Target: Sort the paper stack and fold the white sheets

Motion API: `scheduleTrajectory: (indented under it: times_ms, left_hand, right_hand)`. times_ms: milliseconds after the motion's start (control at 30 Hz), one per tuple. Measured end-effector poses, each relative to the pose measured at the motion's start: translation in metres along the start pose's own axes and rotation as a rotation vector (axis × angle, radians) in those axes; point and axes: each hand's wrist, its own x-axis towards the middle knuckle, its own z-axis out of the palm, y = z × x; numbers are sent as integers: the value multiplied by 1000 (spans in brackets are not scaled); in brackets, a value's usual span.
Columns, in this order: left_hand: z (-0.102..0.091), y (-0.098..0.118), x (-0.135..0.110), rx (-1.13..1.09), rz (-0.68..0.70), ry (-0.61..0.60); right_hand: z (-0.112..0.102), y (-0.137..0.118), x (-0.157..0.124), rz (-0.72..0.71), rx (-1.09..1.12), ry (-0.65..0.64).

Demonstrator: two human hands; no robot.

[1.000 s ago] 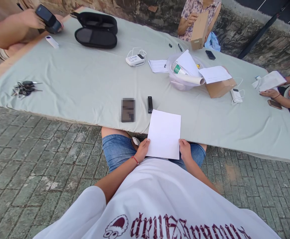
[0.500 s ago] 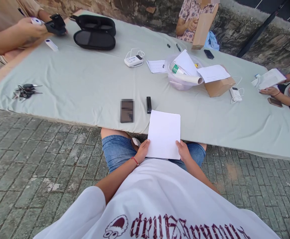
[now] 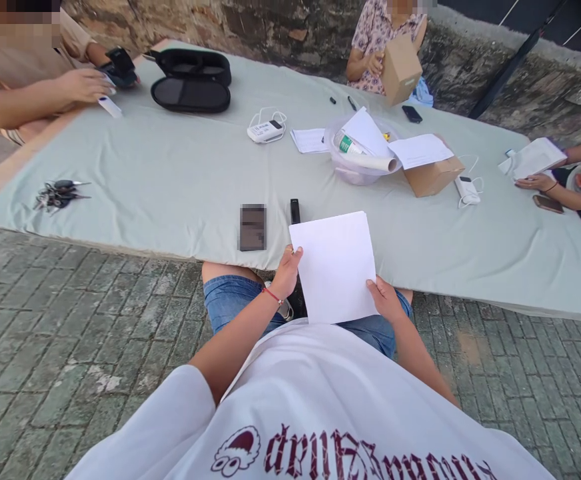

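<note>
Between my two hands is a white sheet of paper (image 3: 334,267), possibly a thin stack, blank on the side facing me. My left hand (image 3: 287,272) pinches its left edge, thumb on top and other fingers underneath. Lower on the right edge, my right hand (image 3: 386,299) grips it the same way. The paper is above my lap, its far end over the table's front edge and slightly turned. Just beyond its top left corner lies a small black device (image 3: 295,211), partly covered by the paper. A dark, blurred-out rectangular object (image 3: 253,227) lies left of that.
The cloth-covered table (image 3: 170,193) holds keys (image 3: 60,195), a black case (image 3: 190,93), a white cabled device (image 3: 265,132), a plastic basin (image 3: 353,172) with papers, and a cardboard box (image 3: 435,177). People sit at the far left, far side and right, handling objects.
The paper has tilted and moved slightly up and right. My left hand has slid farther up its edge. The person opposite has turned a cardboard box; the left person's hand moved toward a white object.
</note>
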Motion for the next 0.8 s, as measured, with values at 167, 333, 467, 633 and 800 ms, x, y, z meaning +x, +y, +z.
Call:
scheduleTrajectory:
  times_ms: [167, 333, 467, 633, 800]
  left_hand:
    - [9, 13, 14, -202, 26, -28]
    - [16, 6, 16, -256, 0, 133]
    - [21, 28, 23, -269, 81, 61]
    - [29, 90, 42, -185, 394, -6]
    - [28, 121, 56, 31, 553, -28]
  right_hand:
    - [-7, 0, -2, 29, -117, -10]
    - [-5, 11, 0, -24, -215, 49]
    - [-12, 4, 15, -84, -285, 111]
    - [-30, -22, 50, -222, -201, 192]
    - [-39, -35, 85, -290, 168, 100]
